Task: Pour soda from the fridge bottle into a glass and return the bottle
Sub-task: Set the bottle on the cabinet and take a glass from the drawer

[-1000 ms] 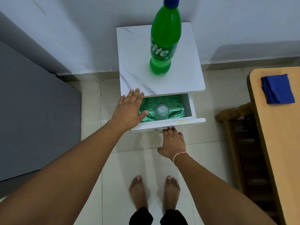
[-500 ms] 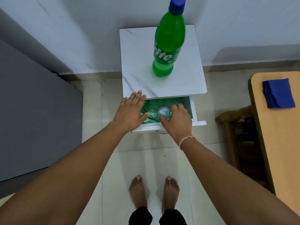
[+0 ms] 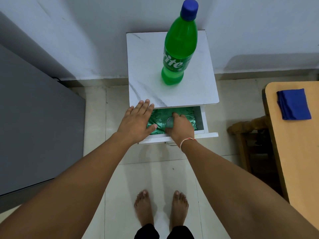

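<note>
A green soda bottle (image 3: 179,47) with a blue cap stands upright on the white marble-look cabinet top (image 3: 148,78). Below it the drawer (image 3: 203,121) is pulled out, lined with shiny green foil. A clear glass (image 3: 169,121) stands in the drawer, mostly hidden by my right hand (image 3: 180,129), whose fingers wrap around it. My left hand (image 3: 136,121) lies flat with fingers spread on the drawer's left front corner, holding nothing.
A grey fridge (image 3: 34,126) stands at the left. At the right is a wooden table (image 3: 296,161) with a folded blue cloth (image 3: 293,104) on it, and a wooden chair (image 3: 248,133) beside it. My bare feet are on the tiled floor.
My right hand moved up from the drawer's front handle into the drawer and closed around the glass. The left hand stayed at the drawer's corner.
</note>
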